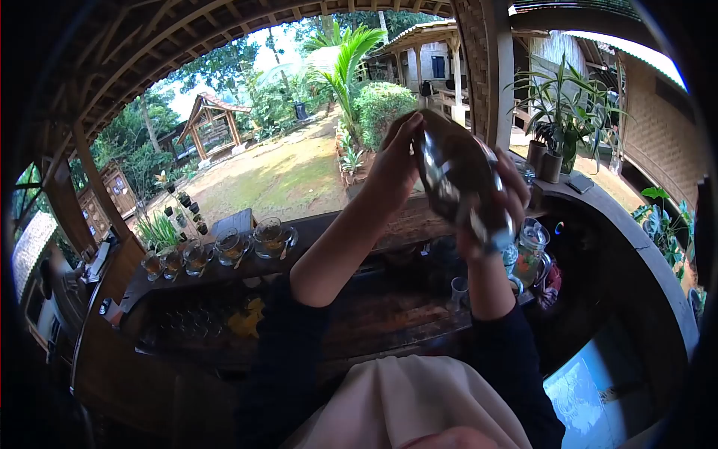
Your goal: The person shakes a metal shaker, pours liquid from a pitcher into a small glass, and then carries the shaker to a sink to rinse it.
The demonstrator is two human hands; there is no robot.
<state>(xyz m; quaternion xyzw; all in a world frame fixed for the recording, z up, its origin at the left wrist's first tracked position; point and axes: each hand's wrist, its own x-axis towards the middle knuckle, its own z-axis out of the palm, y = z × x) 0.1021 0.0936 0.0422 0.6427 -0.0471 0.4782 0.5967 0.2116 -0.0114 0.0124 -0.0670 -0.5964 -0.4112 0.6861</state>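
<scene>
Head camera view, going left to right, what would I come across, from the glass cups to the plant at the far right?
Row of glass cups, left hand, shiny object, glass pitcher, flat dark item on the ledge, broad-leaved plant.

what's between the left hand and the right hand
A shiny container, partly blurred, between the left hand and right hand, touching both, in the head view.

Raftered roof (pixel 142 41), dark wooden counter (pixel 404 325), sunlit yard (pixel 277 176), woven wall (pixel 666 127) at right, shiny bluish floor (pixel 580 396)
</scene>
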